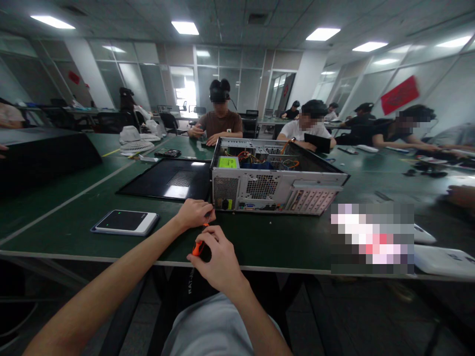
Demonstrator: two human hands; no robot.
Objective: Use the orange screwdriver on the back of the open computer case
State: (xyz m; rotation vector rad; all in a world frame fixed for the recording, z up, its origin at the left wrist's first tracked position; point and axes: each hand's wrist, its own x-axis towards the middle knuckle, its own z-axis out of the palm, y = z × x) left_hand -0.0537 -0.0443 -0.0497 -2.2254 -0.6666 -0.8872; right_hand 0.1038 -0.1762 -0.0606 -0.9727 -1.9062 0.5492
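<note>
My right hand point(222, 259) is closed around the orange handle of a screwdriver point(198, 248), whose thin shaft points up and away toward the case corner. Beside the lower left corner of an open computer case point(284, 180), my left hand point(195, 214) has its fingers curled close to the screwdriver's tip. Whatever those fingers pinch is hidden. The case lies on its side, rear panel facing me, with a power supply point(228, 162) and loose cables showing inside. Left of it, a black side panel point(166, 180) rests flat on the green table point(129, 252).
A white-topped flat device point(126, 221) lies to the left. Further back are a hard drive point(167, 153) and a white fan point(135, 147). White objects point(445, 259) sit at right beside a blurred-out patch. Several people work across the table; another dark case point(44, 153) stands far left.
</note>
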